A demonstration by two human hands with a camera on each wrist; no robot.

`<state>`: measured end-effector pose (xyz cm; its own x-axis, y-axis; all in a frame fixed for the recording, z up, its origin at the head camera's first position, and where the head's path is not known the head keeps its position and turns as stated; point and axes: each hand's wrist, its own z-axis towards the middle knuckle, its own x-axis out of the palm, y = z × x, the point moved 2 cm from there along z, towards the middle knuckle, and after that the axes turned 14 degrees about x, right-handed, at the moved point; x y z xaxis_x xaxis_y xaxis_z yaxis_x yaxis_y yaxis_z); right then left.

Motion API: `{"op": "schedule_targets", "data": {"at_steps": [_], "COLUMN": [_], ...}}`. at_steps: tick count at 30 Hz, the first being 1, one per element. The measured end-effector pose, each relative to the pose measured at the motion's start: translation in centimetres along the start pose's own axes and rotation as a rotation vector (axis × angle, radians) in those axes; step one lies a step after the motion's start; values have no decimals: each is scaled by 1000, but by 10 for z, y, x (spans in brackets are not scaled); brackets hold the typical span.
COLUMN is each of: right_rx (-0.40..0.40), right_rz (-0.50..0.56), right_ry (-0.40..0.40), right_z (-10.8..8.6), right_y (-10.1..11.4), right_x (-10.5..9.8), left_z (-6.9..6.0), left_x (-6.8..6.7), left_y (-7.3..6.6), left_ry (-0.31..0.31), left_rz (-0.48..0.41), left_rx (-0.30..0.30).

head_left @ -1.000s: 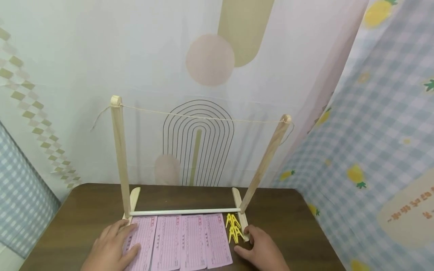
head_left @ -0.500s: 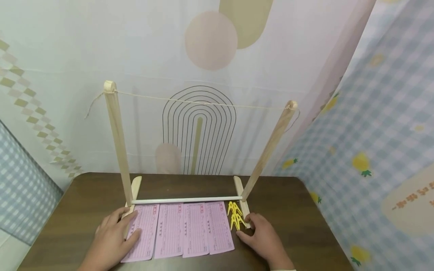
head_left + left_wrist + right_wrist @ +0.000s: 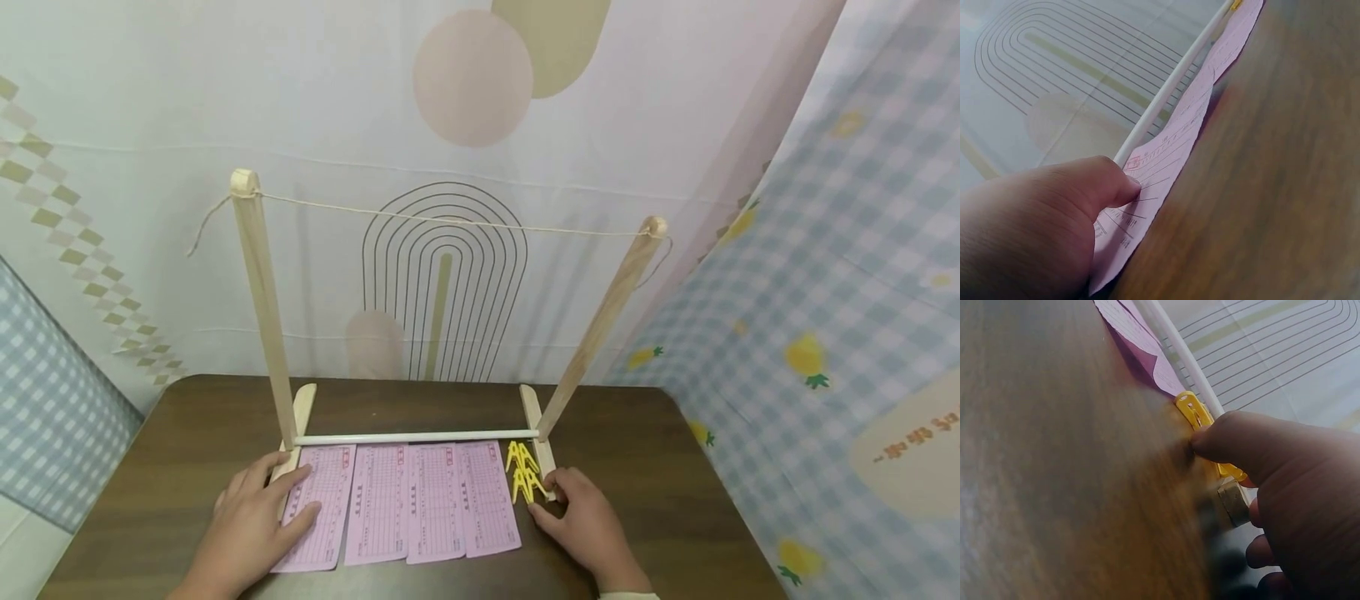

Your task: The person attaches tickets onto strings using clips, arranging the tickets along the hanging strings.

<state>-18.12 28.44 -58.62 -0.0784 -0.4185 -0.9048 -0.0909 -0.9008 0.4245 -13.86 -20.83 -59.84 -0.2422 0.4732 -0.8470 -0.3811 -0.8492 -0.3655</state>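
Observation:
My left hand [image 3: 243,521] rests with spread, relaxed fingers on the left foot of a wooden frame and the leftmost of several pink printed slips [image 3: 321,508]. In the left wrist view the thumb of that hand [image 3: 1054,219] lies on a slip [image 3: 1154,181]. My right hand [image 3: 588,525] lies at the front end of the frame's right foot [image 3: 532,408], fingers loosely bent, thumb near the yellow clips [image 3: 522,479]. In the right wrist view this hand [image 3: 1297,481] partly covers a yellow clip [image 3: 1192,409]; whether it touches the clip I cannot tell.
Two wooden posts [image 3: 262,308] stand upright, with a thin string [image 3: 450,221] tied between their tops. A white rod [image 3: 416,437] joins them low down, behind the slips. The brown table [image 3: 637,467] meets a patterned cloth [image 3: 187,275] at the back; checked cloth [image 3: 862,275] hangs at right.
The head view has tilted down, so the frame and table appear higher in the picture. Both hands keep nearly the same places on the frame's feet.

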Motion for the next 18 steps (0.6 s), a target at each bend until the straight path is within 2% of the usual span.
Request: {"op": "schedule_targets", "data": {"at_steps": [8, 13, 18], "right_rx": [-22, -58, -48], "right_rz": [12, 54, 146], "right_ry": [-26, -49, -66], "right_z": [-1, -3, -3], "right_y": [0, 0, -2], "right_x": [-2, -4, -5], "left_z": [0, -1, 1], "left_x": [0, 0, 2], "left_y": [1, 0, 1], "left_ry": [-21, -90, -166], "left_rz": [-5, -1, 7], "left_rx": [23, 67, 131]}}
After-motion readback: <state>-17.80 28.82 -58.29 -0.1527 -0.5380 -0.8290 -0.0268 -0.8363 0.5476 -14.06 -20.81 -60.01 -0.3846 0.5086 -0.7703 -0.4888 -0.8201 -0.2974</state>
